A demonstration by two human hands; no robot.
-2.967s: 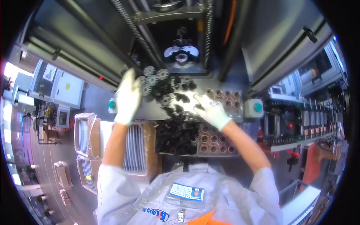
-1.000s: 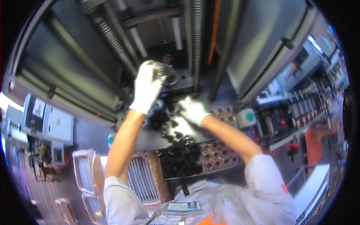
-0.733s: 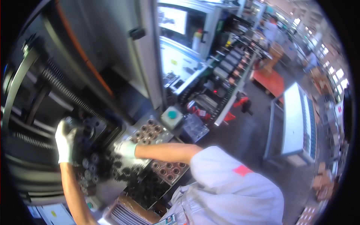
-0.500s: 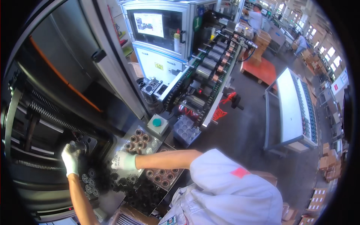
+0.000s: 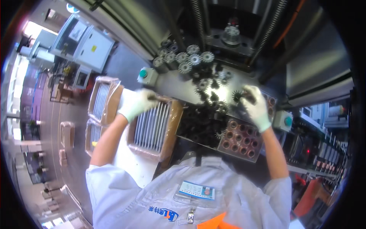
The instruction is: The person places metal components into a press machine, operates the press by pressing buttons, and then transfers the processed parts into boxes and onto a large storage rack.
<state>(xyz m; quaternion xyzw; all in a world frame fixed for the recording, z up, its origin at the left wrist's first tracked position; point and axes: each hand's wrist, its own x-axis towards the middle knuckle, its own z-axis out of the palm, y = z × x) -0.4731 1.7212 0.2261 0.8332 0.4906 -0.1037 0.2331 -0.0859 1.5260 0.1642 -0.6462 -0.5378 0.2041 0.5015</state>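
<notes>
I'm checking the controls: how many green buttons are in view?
2: one green button beyond the left hand, another green button right of the right hand. Others may be hidden.

The fisheye view looks steeply down from the wearer's head, facing across the metal worktop point(image 5: 169, 83) at close range. On the worktop's near side it takes in the grey work shirt point(image 5: 232, 183), on its far side a coil spring point(image 5: 198, 19), to its left the left gloved hand point(image 5: 135, 105) and more distant floor point(image 5: 80, 152), over its right part the right gloved hand point(image 5: 257, 108).
</notes>
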